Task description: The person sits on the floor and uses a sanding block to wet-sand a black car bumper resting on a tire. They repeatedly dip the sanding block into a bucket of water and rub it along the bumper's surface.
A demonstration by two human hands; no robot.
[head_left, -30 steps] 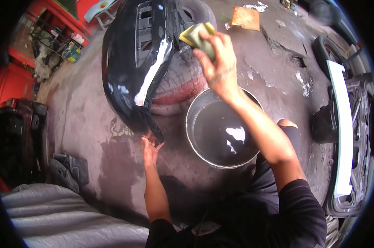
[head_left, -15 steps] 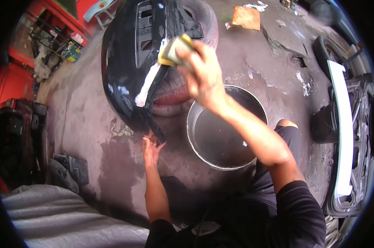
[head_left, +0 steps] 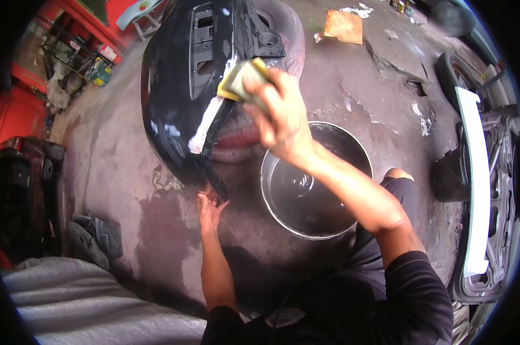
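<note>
The right hand grips a yellow pad on the black car bumper, at 12 o'clock. The left hand, open, props the bumper's low tip. It could slip off, tipping the bumper into the water bucket.

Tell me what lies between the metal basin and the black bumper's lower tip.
Head view: only wet concrete floor separates the metal basin from the bumper tip; the left hand rests just below the tip.

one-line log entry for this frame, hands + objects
right hand: holds yellow sponge on black bumper white patch | left hand: at bumper lower tip | metal basin: water, beside bumper
</note>
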